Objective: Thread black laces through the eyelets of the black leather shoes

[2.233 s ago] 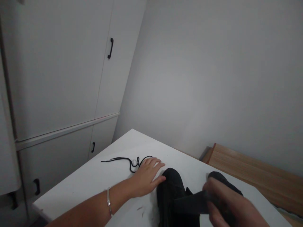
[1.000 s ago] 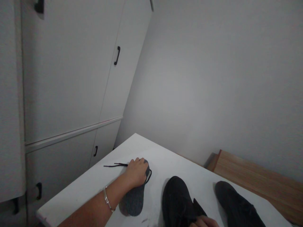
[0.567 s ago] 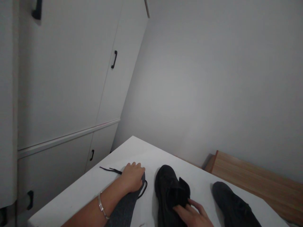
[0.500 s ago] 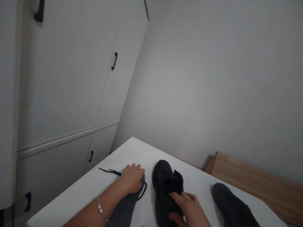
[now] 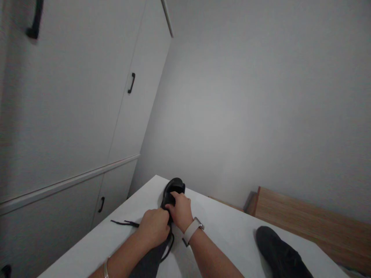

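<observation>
A black shoe (image 5: 173, 184) stands near the far corner of the white table, just beyond my left hand. My right hand (image 5: 180, 208), with a watch at the wrist, is closed on the shoe's upper, its fingers at the opening. Curled into a fist, my left hand (image 5: 155, 226) is closed over the end of a dark grey cloth piece (image 5: 149, 260) that reaches toward me; its knuckles hide the near part of the shoe. A black lace (image 5: 124, 222) sticks out on the left of this hand, and a loop of black lace (image 5: 169, 249) hangs on its right.
Another dark shoe (image 5: 282, 253) lies at the right on the white table (image 5: 214, 227). Behind the table are a plain wall (image 5: 246, 96) and a wooden piece of furniture (image 5: 301, 220). White cupboards (image 5: 78, 100) with black handles line the left side.
My right hand has carried the black shoe left and away from me, from beside my left hand to just beyond it. My left hand stays on the grey cloth.
</observation>
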`<state>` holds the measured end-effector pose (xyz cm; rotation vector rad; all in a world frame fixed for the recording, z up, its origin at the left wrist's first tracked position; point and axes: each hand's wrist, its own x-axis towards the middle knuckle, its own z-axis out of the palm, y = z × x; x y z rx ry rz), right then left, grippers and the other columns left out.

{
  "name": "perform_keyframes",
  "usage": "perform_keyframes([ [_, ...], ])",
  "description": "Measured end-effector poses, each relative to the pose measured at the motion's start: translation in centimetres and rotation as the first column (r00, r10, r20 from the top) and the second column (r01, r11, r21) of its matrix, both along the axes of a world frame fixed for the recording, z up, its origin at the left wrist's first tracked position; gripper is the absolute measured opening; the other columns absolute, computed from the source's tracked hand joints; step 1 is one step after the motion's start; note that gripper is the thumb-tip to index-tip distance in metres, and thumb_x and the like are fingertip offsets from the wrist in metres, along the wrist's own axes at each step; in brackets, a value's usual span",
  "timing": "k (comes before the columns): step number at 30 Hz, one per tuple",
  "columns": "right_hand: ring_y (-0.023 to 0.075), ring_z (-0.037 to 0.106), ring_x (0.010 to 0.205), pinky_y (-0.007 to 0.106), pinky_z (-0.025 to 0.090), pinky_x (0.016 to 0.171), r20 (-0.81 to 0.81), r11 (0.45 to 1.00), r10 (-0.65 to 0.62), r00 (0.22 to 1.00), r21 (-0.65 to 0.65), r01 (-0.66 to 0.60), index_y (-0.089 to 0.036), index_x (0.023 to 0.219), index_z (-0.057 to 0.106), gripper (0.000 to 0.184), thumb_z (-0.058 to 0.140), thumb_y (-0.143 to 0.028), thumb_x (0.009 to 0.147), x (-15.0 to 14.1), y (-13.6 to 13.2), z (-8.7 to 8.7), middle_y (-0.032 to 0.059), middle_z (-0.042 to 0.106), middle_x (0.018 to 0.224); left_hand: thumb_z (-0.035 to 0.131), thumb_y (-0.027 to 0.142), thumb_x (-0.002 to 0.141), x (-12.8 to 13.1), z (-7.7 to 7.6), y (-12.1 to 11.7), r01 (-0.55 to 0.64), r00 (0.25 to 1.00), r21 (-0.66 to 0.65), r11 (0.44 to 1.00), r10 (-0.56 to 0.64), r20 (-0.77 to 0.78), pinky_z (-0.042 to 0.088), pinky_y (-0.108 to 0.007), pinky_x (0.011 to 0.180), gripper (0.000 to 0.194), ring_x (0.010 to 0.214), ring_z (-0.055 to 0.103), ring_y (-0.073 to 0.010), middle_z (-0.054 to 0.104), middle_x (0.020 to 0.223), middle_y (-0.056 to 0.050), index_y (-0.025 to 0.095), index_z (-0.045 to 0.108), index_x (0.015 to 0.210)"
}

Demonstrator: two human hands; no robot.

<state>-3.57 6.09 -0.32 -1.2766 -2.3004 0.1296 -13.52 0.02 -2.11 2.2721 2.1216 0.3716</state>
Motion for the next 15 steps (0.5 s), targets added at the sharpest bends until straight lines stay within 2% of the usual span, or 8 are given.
perform_keyframes([
  [3, 0.0259, 0.06, 0.118, 0.039, 0.044, 0.1, -0.066, 0.998, 0.046, 0.997, 0.041, -0.043, -0.014, 0.124, 0.063, 0.038, 0.063, -0.012, 0.086, -0.1, -0.4, -0.2, 0.0129, 0.068, 0.124, 0.046, 0.013, 0.079, 0.0, -0.3, 0.2, 0.02, 1.0, -0.007, 1.0, -0.02, 0.002, 0.056, -0.044, 0.079, 0.033, 0.091, 0.073, -0.0348, 0.076, 0.095, -0.021, 0.011, 0.075, 0.096],
  [5, 0.022, 0.054, 0.126, 0.037, 0.039, 0.108, -0.085, 0.992, 0.097, 0.992, 0.083, -0.09, -0.018, 0.126, 0.061, 0.041, 0.061, -0.01, 0.086, 1.2, -1.5, -0.2, 0.0096, 0.063, 0.133, 0.046, 0.012, 0.08, 0.0, -0.5, 0.3, 0.034, 0.999, -0.01, 0.999, -0.034, 0.002, 0.055, -0.044, 0.079, 0.032, 0.091, 0.073, -0.0346, 0.076, 0.097, -0.019, 0.012, 0.074, 0.095],
  [7, 0.0221, 0.051, 0.128, 0.04, 0.036, 0.111, -0.084, 0.985, 0.139, 0.987, 0.119, -0.129, -0.021, 0.124, 0.061, 0.04, 0.061, -0.01, 0.086, 3.8, -2.8, -0.3, 0.0076, 0.06, 0.135, 0.045, 0.012, 0.081, 0.0, -0.6, 0.5, 0.044, 0.999, -0.009, 0.999, -0.044, 0.003, 0.055, -0.044, 0.08, 0.032, 0.092, 0.073, -0.0342, 0.077, 0.098, -0.017, 0.014, 0.074, 0.093],
  [9, 0.0247, 0.051, 0.127, 0.046, 0.036, 0.11, -0.066, 0.978, 0.148, 0.987, 0.158, -0.136, -0.024, 0.121, 0.061, 0.035, 0.057, -0.011, 0.088, 7.8, -4.0, -0.4, 0.0076, 0.059, 0.135, 0.043, 0.012, 0.082, 0.1, -0.6, 0.6, 0.052, 0.999, -0.007, 0.999, -0.052, 0.007, 0.054, -0.043, 0.079, 0.032, 0.092, 0.073, -0.0335, 0.077, 0.097, -0.015, 0.017, 0.074, 0.091],
  [10, 0.0264, 0.052, 0.125, 0.049, 0.037, 0.107, -0.031, 0.968, 0.127, 0.991, 0.223, -0.117, -0.024, 0.122, 0.06, 0.034, 0.054, -0.013, 0.09, 10.3, -4.6, -0.4, 0.0092, 0.059, 0.134, 0.043, 0.013, 0.083, 0.1, -0.5, 0.6, 0.054, 0.999, -0.003, 0.999, -0.054, 0.009, 0.053, -0.042, 0.078, 0.031, 0.092, 0.072, -0.0332, 0.077, 0.097, -0.014, 0.018, 0.073, 0.09],
  [13, 0.031, 0.056, 0.118, 0.052, 0.043, 0.099, 0.046, 0.914, -0.123, 0.991, 0.393, 0.095, -0.022, 0.121, 0.058, 0.03, 0.051, -0.02, 0.092, 18.8, -5.7, -0.7, 0.0133, 0.061, 0.129, 0.043, 0.016, 0.085, 0.3, -0.2, 0.6, 0.057, 0.998, 0.019, 0.998, -0.057, 0.021, 0.052, -0.039, 0.073, 0.03, 0.09, 0.072, -0.0316, 0.076, 0.095, -0.011, 0.02, 0.071, 0.09],
  [15, 0.036, 0.06, 0.111, 0.055, 0.047, 0.09, 0.106, 0.841, -0.363, 0.926, 0.465, 0.277, -0.019, 0.118, 0.059, 0.03, 0.055, -0.032, 0.091, 24.8, -6.3, -1.2, 0.0162, 0.064, 0.121, 0.041, 0.018, 0.088, 0.5, 0.0, 0.6, 0.059, 0.998, 0.042, 0.997, -0.06, 0.032, 0.05, -0.037, 0.071, 0.029, 0.088, 0.072, -0.0301, 0.076, 0.093, -0.01, 0.02, 0.07, 0.089],
])
